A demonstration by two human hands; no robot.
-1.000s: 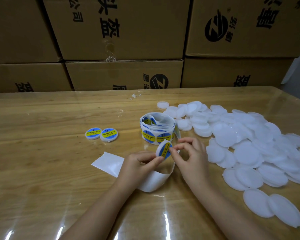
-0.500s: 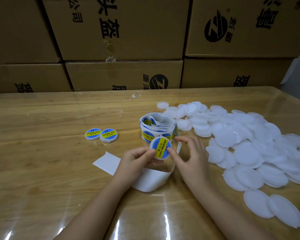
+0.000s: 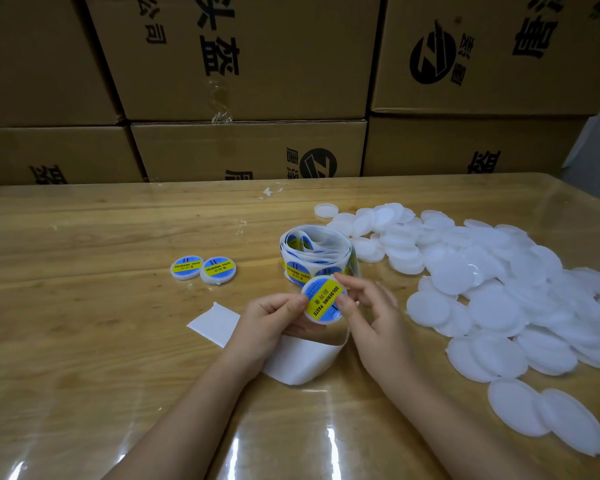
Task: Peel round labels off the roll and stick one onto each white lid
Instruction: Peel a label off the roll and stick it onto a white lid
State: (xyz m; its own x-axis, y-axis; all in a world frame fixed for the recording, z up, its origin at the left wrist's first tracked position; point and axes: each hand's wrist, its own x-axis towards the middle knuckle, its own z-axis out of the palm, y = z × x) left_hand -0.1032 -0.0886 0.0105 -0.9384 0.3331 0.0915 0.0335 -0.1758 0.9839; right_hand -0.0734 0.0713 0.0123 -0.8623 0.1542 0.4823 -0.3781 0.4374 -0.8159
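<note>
The step in hand is judged to be seating a label on a lid. Both hands are working above the table (image 3: pixel 84 341), toward its near edge, over the spent backing strip (image 3: pixel 291 365). The left hand (image 3: pixel 274 317) is pinching the lid (image 3: pixel 322 319) by its left rim. The right hand (image 3: pixel 371 313) is pinching it too, thumb bearing on the label (image 3: pixel 323 297). Rub from the centre outward, keeping the lid steady, so no edge is lifting. The pile of bare lids (image 3: pixel 499 289) is lying toward the right edge. The roll (image 3: pixel 314 252) is standing just beyond the lid, which is sitting between the hands.
</note>
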